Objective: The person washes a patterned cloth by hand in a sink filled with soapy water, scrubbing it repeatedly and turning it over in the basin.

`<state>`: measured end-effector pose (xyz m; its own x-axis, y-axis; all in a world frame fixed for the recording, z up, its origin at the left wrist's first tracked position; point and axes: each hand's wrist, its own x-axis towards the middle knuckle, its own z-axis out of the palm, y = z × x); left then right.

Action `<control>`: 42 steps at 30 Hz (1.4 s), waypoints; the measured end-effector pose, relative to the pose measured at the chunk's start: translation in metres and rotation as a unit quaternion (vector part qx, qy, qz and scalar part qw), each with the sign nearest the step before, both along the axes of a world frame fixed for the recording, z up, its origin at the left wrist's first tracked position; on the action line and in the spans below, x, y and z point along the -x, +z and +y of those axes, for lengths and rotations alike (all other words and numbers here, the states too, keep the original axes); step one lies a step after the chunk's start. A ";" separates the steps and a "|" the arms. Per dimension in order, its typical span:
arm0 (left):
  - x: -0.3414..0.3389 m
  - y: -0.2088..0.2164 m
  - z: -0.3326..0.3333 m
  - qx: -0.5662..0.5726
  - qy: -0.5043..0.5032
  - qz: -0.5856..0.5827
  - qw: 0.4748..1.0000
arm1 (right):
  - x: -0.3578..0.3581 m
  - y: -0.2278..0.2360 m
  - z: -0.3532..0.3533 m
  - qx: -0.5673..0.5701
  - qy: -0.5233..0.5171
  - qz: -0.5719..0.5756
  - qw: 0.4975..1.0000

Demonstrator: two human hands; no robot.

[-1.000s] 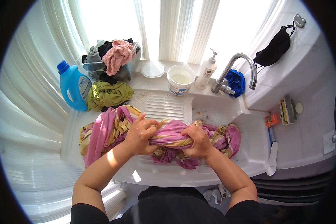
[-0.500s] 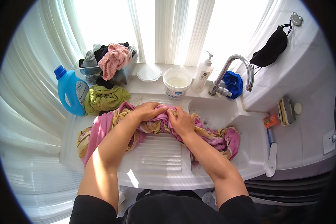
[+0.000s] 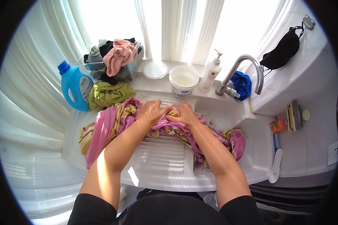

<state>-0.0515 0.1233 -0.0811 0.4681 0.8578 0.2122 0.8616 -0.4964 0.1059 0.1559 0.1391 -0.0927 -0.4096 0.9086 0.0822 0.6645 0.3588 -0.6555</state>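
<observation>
A long pink-and-yellow cloth [image 3: 103, 133] lies bunched across the ribbed washboard of the white laundry sink [image 3: 161, 180], its right end hanging into the basin. My left hand [image 3: 152, 112] grips the middle of the cloth from above, thumb toward the right. Close beside it, my right hand [image 3: 184, 114] holds the same stretch, its thumb and forefinger around a fold. The tips of some fingers are buried in the fabric. Suds cling to the basin wall near the cloth.
Behind stand a white tub [image 3: 184, 81], a round lid [image 3: 155, 70], a pump bottle [image 3: 211, 73] and a tap [image 3: 244, 60]. At left are a blue detergent bottle [image 3: 75, 88], a green cloth [image 3: 110, 93] and a bin of clothes [image 3: 118, 56]. A brush [image 3: 276, 165] lies at right.
My left hand has tilted upright and my right hand has shifted its grip, its forefinger lifted. The cloth between them has bunched differently. The whole view has swung slightly.
</observation>
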 end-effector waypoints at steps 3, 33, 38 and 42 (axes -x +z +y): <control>0.008 0.015 -0.008 0.101 -0.035 0.011 0.994 | 0.009 0.040 -0.041 0.118 0.008 -0.054 0.992; -0.026 0.017 -0.035 0.086 0.077 -0.199 0.973 | 0.006 0.008 -0.053 -0.178 -0.010 0.057 0.982; -0.024 0.031 -0.010 0.095 0.019 -0.044 0.994 | 0.008 0.017 -0.033 -0.030 -0.032 -0.022 0.999; -0.006 0.067 -0.080 0.135 -0.106 -0.007 0.985 | -0.021 0.051 -0.121 -0.132 0.150 -0.068 0.978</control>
